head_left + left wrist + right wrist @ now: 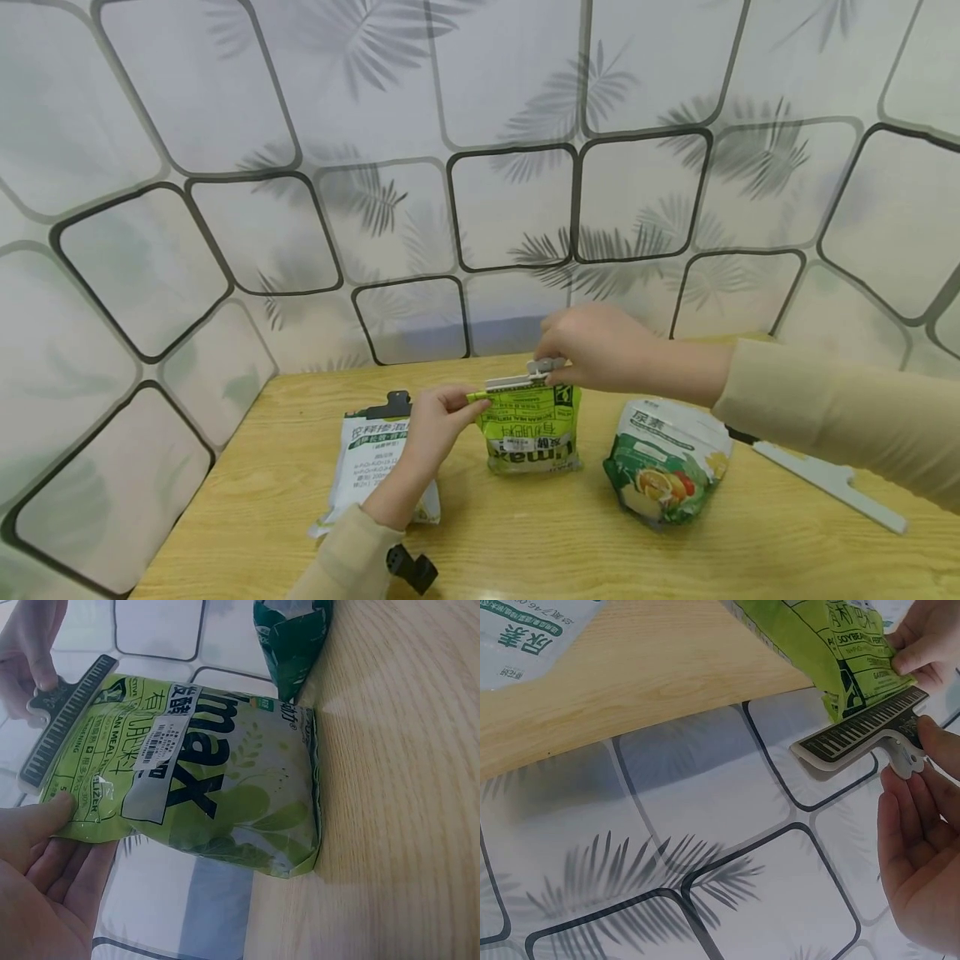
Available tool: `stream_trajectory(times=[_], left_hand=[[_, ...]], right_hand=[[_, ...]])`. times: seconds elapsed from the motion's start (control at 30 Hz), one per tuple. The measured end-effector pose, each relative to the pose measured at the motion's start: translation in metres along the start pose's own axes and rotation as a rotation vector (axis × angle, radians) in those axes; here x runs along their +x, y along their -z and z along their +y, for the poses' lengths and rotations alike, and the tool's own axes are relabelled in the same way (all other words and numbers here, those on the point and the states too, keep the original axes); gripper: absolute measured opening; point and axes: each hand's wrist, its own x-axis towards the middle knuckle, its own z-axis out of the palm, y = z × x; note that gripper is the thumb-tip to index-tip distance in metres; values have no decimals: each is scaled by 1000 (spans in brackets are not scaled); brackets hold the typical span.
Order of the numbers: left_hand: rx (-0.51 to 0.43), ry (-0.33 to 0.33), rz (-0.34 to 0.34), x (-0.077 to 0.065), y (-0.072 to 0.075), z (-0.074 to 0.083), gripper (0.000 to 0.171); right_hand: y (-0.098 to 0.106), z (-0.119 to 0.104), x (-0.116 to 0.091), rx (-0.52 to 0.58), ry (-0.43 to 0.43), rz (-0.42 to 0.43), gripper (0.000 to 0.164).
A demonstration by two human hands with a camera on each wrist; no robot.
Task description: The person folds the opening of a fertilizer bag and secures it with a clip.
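Observation:
A lime-green fertilizer bag [528, 429] stands upright on the wooden table, its top edge pointing up. My left hand [438, 421] pinches the bag's upper left corner between thumb and fingers. At the top edge is a wide bag clip [859, 735] with a piano-key pattern along its bar. My right hand [596, 350] pinches the clip's handles between thumb and fingers. In the left wrist view the clip [67, 724] lies across the bag's top; whether its jaws grip the plastic is unclear.
Left of the green bag lies a white bag [367, 467] with a black clip [388, 406] on its top. To the right sits a white-and-green bag [667, 458] with fruit printed on it. A long white strip with a tab [832, 487] lies farther right. Patterned cloth [510, 208] rises behind the table.

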Motion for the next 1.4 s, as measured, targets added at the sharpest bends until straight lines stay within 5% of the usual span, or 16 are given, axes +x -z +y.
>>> stream_trajectory(times=[0.73,1.13,1.4], left_hand=[[-1,-9,3,-1,1,1,11],[10,-16,-6,-1,1,1,11],[-4,-25,0,-1,0,0,9]], right_hand=[[-8,-8,-2,-228,120,171,15],[-6,-6,5,-171,76,79,11],[-3,1,10,-16,-1,-22,12]])
